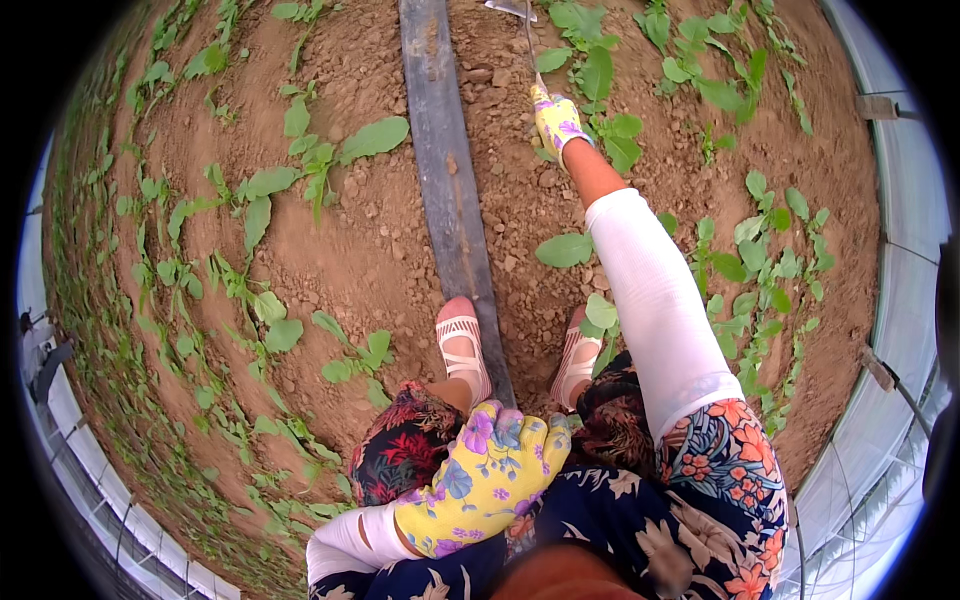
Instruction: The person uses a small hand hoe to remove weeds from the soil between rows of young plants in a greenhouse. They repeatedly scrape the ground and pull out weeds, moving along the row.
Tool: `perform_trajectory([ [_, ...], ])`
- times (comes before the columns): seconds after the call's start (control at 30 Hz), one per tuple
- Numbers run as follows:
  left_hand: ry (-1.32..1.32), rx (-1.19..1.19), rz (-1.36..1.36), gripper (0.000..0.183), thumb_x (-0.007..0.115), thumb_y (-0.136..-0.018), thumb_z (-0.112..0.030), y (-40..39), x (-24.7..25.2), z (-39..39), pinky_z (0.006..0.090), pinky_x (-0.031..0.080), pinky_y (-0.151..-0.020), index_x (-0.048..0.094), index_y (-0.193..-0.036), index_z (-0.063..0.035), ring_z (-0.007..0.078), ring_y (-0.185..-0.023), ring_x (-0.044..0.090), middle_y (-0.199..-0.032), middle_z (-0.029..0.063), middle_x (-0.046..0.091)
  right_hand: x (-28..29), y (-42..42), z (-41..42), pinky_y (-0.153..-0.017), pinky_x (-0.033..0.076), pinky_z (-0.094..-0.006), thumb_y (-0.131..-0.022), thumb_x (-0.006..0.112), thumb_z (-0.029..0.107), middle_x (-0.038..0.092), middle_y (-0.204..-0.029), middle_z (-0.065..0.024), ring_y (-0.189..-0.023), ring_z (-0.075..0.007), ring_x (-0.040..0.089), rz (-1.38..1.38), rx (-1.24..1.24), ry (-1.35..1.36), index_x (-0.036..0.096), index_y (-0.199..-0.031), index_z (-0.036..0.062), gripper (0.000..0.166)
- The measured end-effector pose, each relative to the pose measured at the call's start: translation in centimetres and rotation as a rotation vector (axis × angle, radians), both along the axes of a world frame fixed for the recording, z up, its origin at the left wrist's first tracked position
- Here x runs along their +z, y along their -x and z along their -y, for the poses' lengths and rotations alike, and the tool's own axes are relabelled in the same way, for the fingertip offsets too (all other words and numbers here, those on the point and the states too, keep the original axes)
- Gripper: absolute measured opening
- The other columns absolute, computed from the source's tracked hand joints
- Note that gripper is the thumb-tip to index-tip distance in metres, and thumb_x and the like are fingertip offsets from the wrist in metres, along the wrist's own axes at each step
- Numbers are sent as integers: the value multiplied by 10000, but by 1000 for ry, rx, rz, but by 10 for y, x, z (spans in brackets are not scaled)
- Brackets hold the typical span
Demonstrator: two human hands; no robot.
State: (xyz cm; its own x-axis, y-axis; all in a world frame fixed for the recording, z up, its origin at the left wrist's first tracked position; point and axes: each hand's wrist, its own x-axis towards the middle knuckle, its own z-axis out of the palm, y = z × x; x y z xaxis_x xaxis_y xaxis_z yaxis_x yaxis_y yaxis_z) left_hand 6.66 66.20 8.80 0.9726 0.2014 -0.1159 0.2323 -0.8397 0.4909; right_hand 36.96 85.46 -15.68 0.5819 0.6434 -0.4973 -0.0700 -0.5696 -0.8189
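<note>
My right hand (556, 124), in a yellow floral glove, is stretched forward and closed on the thin metal shaft of a hoe (531, 37). The hoe's blade (511, 9) lies at the top edge over bare soil, partly cut off by the picture. Leafy green seedlings (598, 73) grow just right of the shaft and the hand. My left hand (484, 480), in a matching glove, rests palm down near my lap and knee, with its fingers slightly bent. No object shows in it; its palm side is hidden.
A flat dark strip of drip hose (450, 172) runs forward between the plant rows, under or beside my left shoe (459, 341). Seedlings (315, 165) stand in rows on both sides. Plastic greenhouse walls (911, 187) edge the soil. Another person (41, 352) is at the far left.
</note>
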Motion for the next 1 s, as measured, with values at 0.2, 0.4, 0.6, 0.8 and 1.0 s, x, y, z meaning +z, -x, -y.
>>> perform_trajectory([
  [0.2, -35, 1, -34, 467, 545, -670, -266, 0, -1, -2, 367, 368, -815, 525, -1077, -37, 202, -800, 502, -815, 42, 485, -21, -11, 14, -920, 420, -432, -902, 420, 432, 553, -1142, -264, -1089, -409, 516, 460, 243, 283, 525, -1174, -19, 538],
  [0.4, -72, -12, 3, 411, 527, -696, -237, -4, -3, -3, 361, 376, -805, 535, -1059, -44, 194, -788, 504, -804, 37, 484, -27, -6, 72, -917, 413, -437, -912, 393, 449, 543, -1134, -287, -1078, -416, 516, 454, 287, 302, 514, -1160, -38, 560],
  [0.6, -93, -5, -26, 389, 525, -704, -219, -4, -2, 3, 358, 383, -792, 539, -1052, -46, 188, -784, 506, -795, 35, 485, -17, -6, 65, -912, 401, -436, -901, 407, 457, 538, -1138, -286, -1085, -420, 500, 470, 316, 261, 492, -1183, -44, 582],
  [0.8, -73, 2, 3, 373, 530, -707, -204, -7, -1, -1, 346, 385, -765, 542, -1042, -39, 182, -764, 515, -779, 36, 491, -37, 3, 97, -879, 428, -456, -908, 404, 429, 568, -1078, -284, -1032, -418, 540, 472, 274, 332, 500, -1167, -20, 527],
  [1.0, -62, 18, 39, 374, 533, -708, -199, -3, -2, 5, 350, 386, -755, 542, -1043, -32, 188, -742, 522, -768, 45, 498, -18, 16, 152, -837, 437, -450, -896, 440, 426, 584, -1008, -293, -983, -421, 554, 491, 350, 328, 488, -1155, -49, 544],
])
